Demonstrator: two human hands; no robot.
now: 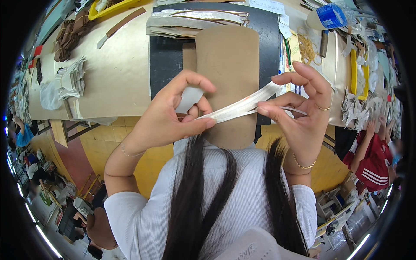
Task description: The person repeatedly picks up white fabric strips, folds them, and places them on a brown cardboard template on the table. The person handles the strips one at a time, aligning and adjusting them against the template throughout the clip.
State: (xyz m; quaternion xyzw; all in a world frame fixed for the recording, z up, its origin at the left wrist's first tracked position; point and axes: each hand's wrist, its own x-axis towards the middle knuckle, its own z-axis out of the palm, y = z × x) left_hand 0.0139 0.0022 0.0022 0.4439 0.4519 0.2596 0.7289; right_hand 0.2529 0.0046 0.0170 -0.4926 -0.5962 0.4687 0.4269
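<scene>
A pale, shiny strip [242, 105] stretches between my hands above a brown curved board [227, 65]. My left hand [167, 110] pinches its near end between thumb and fingers; a grey flap [189, 99] shows inside that hand, and I cannot tell whether it belongs to the same strip. On the other side, my right hand [305, 104] has thumb and a finger closed on a narrow white band [291, 109], which splits away from the wider strip. The wider strip's far end reaches the index fingertip of that hand.
Several grey and brown strips [197, 21] lie stacked on the black mat [167, 65]. Brown bundles [69, 37] and white pieces [71, 78] sit at left. A blue-labelled tub [331, 16], yellow rubber bands [308, 48] and a yellow tray [360, 78] are at right. Someone in red [372, 156] works nearby.
</scene>
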